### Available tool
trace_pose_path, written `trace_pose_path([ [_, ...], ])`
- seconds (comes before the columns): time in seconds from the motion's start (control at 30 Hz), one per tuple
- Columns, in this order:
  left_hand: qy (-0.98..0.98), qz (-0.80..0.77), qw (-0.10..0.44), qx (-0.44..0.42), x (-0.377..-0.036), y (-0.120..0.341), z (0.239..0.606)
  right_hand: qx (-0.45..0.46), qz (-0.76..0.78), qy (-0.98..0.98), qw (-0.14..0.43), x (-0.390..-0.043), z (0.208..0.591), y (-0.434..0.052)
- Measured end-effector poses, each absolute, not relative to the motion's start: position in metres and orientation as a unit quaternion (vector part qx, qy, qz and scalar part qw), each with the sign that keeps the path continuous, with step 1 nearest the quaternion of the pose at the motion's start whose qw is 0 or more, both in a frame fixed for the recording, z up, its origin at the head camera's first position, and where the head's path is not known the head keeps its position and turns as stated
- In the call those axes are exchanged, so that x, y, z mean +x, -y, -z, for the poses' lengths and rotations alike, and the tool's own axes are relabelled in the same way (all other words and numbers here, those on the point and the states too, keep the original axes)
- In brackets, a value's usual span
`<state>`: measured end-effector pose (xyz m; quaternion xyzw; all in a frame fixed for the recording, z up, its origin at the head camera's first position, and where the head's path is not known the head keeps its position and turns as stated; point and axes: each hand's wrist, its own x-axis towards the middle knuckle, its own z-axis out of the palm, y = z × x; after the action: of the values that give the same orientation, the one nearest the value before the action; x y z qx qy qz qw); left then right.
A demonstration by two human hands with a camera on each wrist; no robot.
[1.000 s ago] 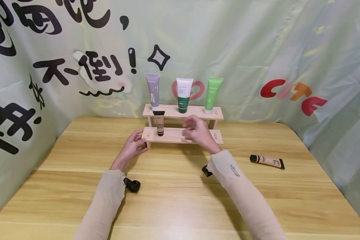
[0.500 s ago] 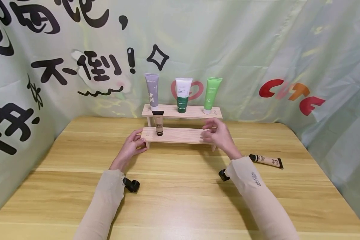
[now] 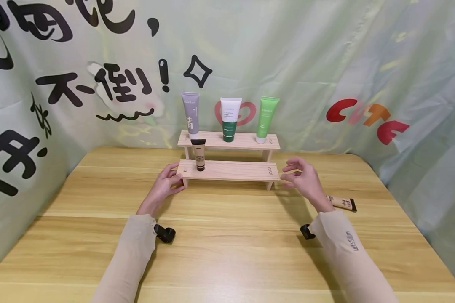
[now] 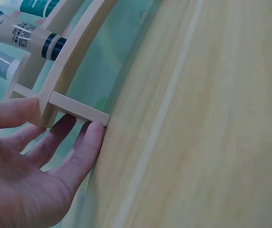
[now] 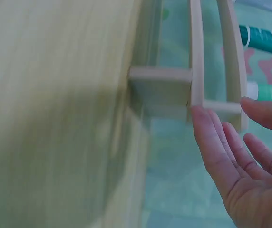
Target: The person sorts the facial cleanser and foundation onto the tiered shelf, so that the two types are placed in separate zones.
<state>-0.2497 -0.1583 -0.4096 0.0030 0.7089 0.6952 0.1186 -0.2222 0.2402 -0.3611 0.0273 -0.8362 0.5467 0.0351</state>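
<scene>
A two-tier wooden rack (image 3: pixel 231 170) stands at the back of the table. A purple tube (image 3: pixel 190 114), a white and green tube (image 3: pixel 230 119) and a green tube (image 3: pixel 265 119) stand on its top shelf. A small beige tube (image 3: pixel 199 155) with a black cap stands on the lower shelf. My left hand (image 3: pixel 176 176) holds the lower shelf's left end, thumb above and fingers (image 4: pixel 91 142) at the leg (image 4: pixel 79 108). My right hand (image 3: pixel 288 173) hovers just past the rack's right end, fingers (image 5: pixel 212 137) relaxed and empty.
Another beige tube (image 3: pixel 343 203) lies on the wooden table (image 3: pixel 227 252) behind my right wrist. A printed fabric backdrop (image 3: pixel 326 63) closes in the table at the back and both sides. Black wrist cameras (image 3: pixel 164 233) hang under my sleeves.
My right hand has moved from over the middle of the lower shelf to the right, past the rack's right end. My left hand has stayed on the left end.
</scene>
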Motion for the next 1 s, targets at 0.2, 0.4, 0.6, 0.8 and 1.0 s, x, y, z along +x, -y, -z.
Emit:
trace_pose_path([
  [0.2, -0.708, -0.696, 0.119, 0.005, -0.250, 0.159, 0.410, 0.018, -0.536, 0.843, 0.039, -0.212, 0.361, -0.262],
  [0.4, -0.707, -0.697, 0.120, 0.008, -0.250, 0.158, 0.410, -0.003, -0.523, 0.851, 0.035, -0.199, 0.365, -0.286],
  [0.6, -0.712, -0.693, 0.116, 0.005, -0.249, 0.159, 0.410, -0.023, -0.506, 0.861, 0.031, -0.184, 0.366, -0.314],
  [0.8, -0.712, -0.692, 0.118, 0.005, -0.249, 0.159, 0.409, -0.030, -0.493, 0.869, 0.027, -0.170, 0.369, -0.340],
  [1.0, -0.712, -0.692, 0.121, 0.002, -0.249, 0.159, 0.408, -0.043, -0.493, 0.868, 0.029, -0.160, 0.374, -0.353],
])
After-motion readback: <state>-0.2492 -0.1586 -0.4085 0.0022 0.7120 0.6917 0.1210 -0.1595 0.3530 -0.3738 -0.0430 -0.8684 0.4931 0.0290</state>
